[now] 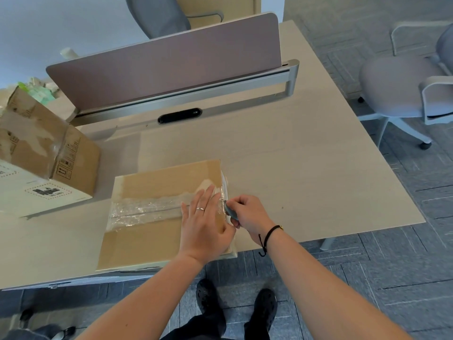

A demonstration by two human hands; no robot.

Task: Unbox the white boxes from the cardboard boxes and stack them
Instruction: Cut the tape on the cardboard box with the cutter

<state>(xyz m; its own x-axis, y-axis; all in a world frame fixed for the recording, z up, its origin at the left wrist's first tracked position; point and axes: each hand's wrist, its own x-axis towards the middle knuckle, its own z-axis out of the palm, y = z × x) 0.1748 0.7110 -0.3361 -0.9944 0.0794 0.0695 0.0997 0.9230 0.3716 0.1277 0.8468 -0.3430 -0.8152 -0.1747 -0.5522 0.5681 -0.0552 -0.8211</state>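
2 cardboard boxes [161,212] [46,146], 1 white box [36,192], 2 hands [206,224] [247,212].

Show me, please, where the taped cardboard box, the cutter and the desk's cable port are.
taped cardboard box [147,241], head view, bare top panel.
cutter [231,212], head view, grey body in the right hand.
cable port [179,115], head view, black centre.

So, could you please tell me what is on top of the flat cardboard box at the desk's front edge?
Clear tape along its seam and the flat left hand. The tape beneath that hand is hidden.
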